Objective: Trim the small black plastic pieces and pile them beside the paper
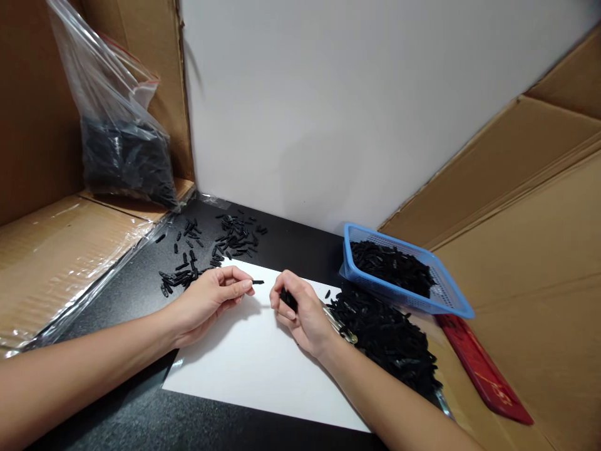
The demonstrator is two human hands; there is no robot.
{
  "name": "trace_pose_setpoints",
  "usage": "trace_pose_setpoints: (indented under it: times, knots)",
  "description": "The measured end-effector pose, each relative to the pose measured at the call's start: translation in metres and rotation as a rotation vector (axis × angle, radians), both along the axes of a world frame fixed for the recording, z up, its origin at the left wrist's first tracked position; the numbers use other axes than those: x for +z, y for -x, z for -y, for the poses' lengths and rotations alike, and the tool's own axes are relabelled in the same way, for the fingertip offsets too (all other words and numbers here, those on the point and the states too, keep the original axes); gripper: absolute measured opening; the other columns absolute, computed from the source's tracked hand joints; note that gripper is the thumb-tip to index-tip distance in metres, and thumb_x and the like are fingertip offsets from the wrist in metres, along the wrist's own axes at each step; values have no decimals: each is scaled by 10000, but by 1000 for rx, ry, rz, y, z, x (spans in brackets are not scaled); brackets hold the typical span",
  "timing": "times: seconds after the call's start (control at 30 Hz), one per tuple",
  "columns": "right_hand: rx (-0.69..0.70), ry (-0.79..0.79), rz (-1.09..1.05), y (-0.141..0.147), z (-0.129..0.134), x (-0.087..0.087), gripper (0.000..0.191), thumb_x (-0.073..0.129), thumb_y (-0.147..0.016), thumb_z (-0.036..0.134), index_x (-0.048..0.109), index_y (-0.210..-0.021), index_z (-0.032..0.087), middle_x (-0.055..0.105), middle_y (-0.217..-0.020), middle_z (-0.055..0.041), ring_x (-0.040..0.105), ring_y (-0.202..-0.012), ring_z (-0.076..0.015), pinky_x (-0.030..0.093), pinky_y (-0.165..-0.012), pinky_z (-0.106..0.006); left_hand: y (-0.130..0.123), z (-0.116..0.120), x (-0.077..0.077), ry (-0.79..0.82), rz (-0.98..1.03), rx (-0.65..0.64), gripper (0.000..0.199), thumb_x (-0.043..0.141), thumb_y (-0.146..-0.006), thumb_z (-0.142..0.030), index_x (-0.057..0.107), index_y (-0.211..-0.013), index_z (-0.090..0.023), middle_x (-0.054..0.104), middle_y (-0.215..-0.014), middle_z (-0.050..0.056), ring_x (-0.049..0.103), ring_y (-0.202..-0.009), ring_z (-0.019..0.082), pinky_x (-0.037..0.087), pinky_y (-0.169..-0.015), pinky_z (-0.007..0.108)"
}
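Note:
Between the thumb and index finger of my left hand [213, 300] is a small thin black piece [258, 282], its tip pointing right. My right hand [300, 310] is curled round several black pieces [288, 299], and a thin pointed thing sticks out from it towards the left. Both hands are over a white sheet [253, 369], a short gap apart. Loose black pieces [237, 237] lie beyond my left hand. A large heap of black pieces [389, 338] is right of my right hand, with a metallic tool [348, 337] partly showing beside the wrist.
A blue basket [453, 294] holding black pieces stands at the right, behind the heap. Near it lies a red flat object [486, 369] on cardboard. A clear plastic bag [126, 150] of black pieces sits at the left on cardboard [70, 257]. A white wall [300, 113] rises behind.

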State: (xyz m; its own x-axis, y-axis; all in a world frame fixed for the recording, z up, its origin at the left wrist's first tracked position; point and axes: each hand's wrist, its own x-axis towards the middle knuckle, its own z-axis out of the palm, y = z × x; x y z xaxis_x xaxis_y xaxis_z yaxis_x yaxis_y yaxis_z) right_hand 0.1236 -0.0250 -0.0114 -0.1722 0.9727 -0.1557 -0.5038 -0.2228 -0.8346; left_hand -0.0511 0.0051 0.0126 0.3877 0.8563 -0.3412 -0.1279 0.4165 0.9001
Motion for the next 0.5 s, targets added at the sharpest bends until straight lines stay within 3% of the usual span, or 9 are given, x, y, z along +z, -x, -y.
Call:
trace_pose_setpoints:
  times: [0.17, 0.3, 0.5]
  knots:
    - [28, 32, 87, 7, 2, -5, 288, 770, -697, 375, 574, -736, 167, 576, -537, 36, 219, -360, -14, 114, -350, -158, 0, 2, 1, -60, -53, -64, 194, 784, -644, -297, 653, -698, -163, 552, -626, -45, 432, -602, 94, 308, -593, 216]
    - [-34, 1, 129, 7, 1, -6, 240, 775, -688, 321, 590, -721, 171, 560, -517, 44, 237, -355, -15, 125, -354, -165, 0, 3, 5, -112, -74, -118, 150, 725, -693, -298, 647, -718, -172, 551, -645, -37, 430, -616, 108, 295, -593, 225]
    - [-86, -92, 185, 2, 1, -7, 179, 758, -707, 280, 651, -810, 181, 557, -535, 49, 221, -353, -14, 130, -355, -182, 0, 3, 4, -127, -91, -82, 114, 621, -724, -180, 639, -836, -171, 577, -682, -26, 433, -630, 110, 313, -609, 226]
